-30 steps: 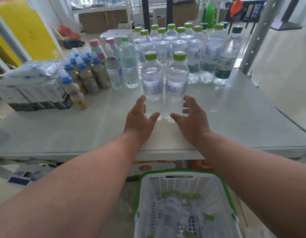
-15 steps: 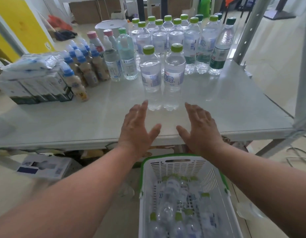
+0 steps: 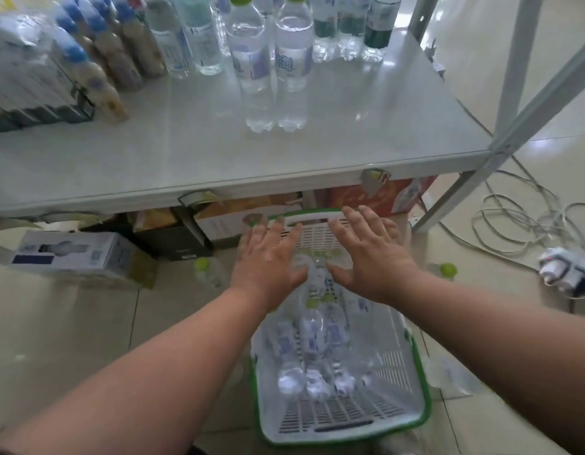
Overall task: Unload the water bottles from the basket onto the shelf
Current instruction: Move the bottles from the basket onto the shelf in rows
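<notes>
A white basket with a green rim [image 3: 419, 389] stands on the floor below the shelf. Several clear water bottles [image 3: 312, 336] with green caps lie inside it. My left hand [image 3: 268, 257] and my right hand [image 3: 373, 254] hover over the basket's far end, fingers spread and straight, holding nothing. Two water bottles [image 3: 271, 64] stand side by side on the grey shelf [image 3: 366, 126], in front of a row of other bottles.
Brown drinks with blue caps [image 3: 97, 70] and wrapped packs [image 3: 25, 80] fill the shelf's left. Cartons [image 3: 81, 254] sit on the floor under it, and loose bottles [image 3: 207, 270] lie beside the basket. Shelf posts [image 3: 521, 54], cables and a power strip [image 3: 567, 270] are at right.
Both hands let go of the two bottles on the shelf, drew back and dropped to the basket. The view tilted down with them.
</notes>
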